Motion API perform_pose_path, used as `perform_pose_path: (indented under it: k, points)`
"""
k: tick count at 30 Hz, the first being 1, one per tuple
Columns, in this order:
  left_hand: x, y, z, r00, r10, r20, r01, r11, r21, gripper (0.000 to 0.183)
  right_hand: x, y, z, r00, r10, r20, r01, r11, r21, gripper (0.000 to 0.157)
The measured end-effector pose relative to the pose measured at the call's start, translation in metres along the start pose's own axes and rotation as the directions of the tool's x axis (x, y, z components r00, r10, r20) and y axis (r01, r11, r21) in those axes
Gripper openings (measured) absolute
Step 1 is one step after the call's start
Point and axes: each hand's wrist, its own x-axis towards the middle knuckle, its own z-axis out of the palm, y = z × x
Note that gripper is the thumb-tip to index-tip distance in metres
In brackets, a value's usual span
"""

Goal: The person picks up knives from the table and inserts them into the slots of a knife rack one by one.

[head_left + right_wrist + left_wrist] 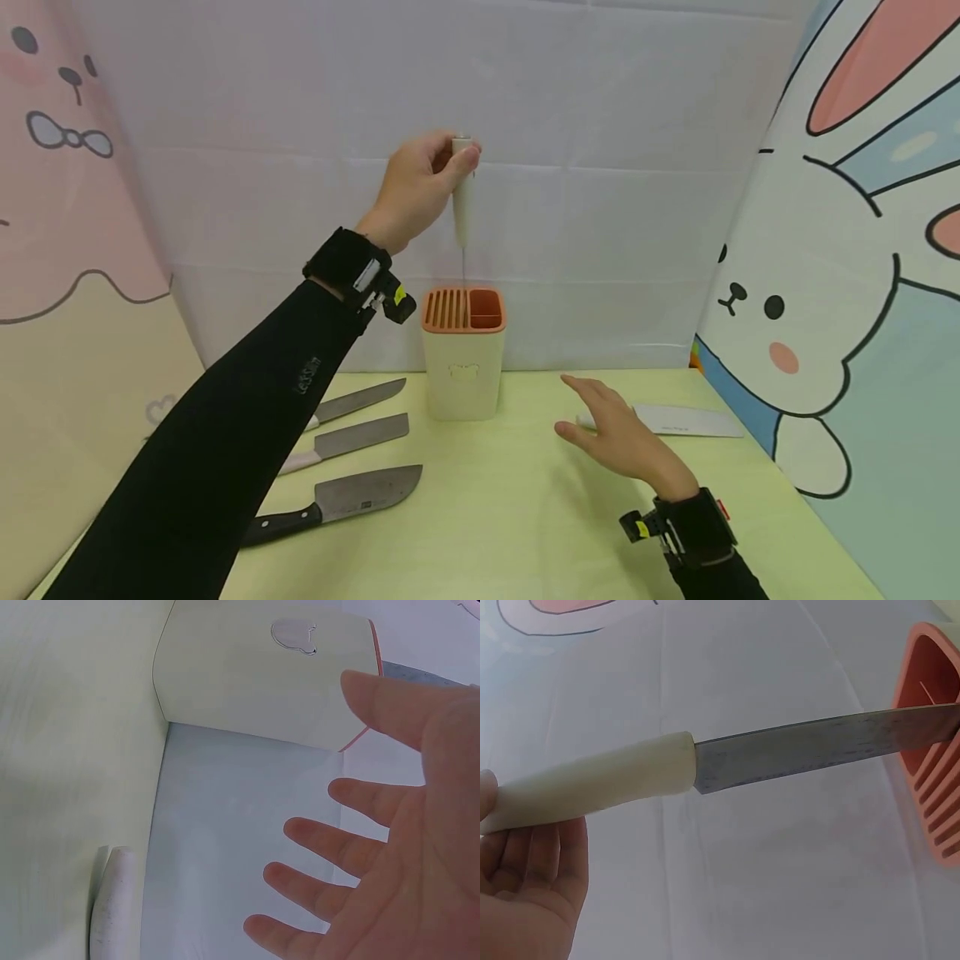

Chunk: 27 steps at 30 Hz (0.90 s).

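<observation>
My left hand (423, 185) pinches the top of a knife's cream handle (462, 196), thumb on one side and fingers on the other. Its blade (810, 750) points down, with the tip end inside the cream knife block (463, 375), at the slots of the orange top (921, 761). Much of the blade still shows above the block in the left wrist view. My right hand (618, 429) hovers over the table at the right, fingers spread and holding nothing. Behind it lies a cleaver with a broad blade (690, 421) and a pale handle (114, 907), partly hidden by the hand.
Left of the block lie three knives: one with a narrow blade (363, 398), one with a squarer blade (363, 435), and a black-handled cleaver (367, 492). My left sleeve covers part of them. A white cloth (300, 100) hangs behind the yellow-green table (480, 517).
</observation>
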Motion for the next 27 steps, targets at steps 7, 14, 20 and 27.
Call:
perform_pose_path:
  k: [7,14,20,27]
  points:
    - [0.0,-0.021,0.008,1.0,-0.014,0.014,0.013,0.998,0.059,0.033,0.001,0.002,0.004,1.0,-0.013,-0.013,0.013,1.0,-0.014,0.069]
    - [-0.004,-0.04,0.014,1.0,-0.025,0.011,0.024,0.996,0.084,0.032,0.002,0.002,0.006,1.0,-0.003,-0.001,0.003,1.0,-0.001,0.069]
    - [-0.006,-0.05,0.021,0.999,-0.026,0.018,0.024,0.995,0.094,0.025,0.002,0.001,0.007,1.0,-0.011,-0.015,0.011,1.0,-0.011,0.069]
    - [-0.009,-0.066,0.03,0.998,-0.057,0.016,0.055,0.993,0.104,0.025,0.0,0.003,0.007,1.0,-0.011,-0.025,0.009,0.998,-0.054,0.068]
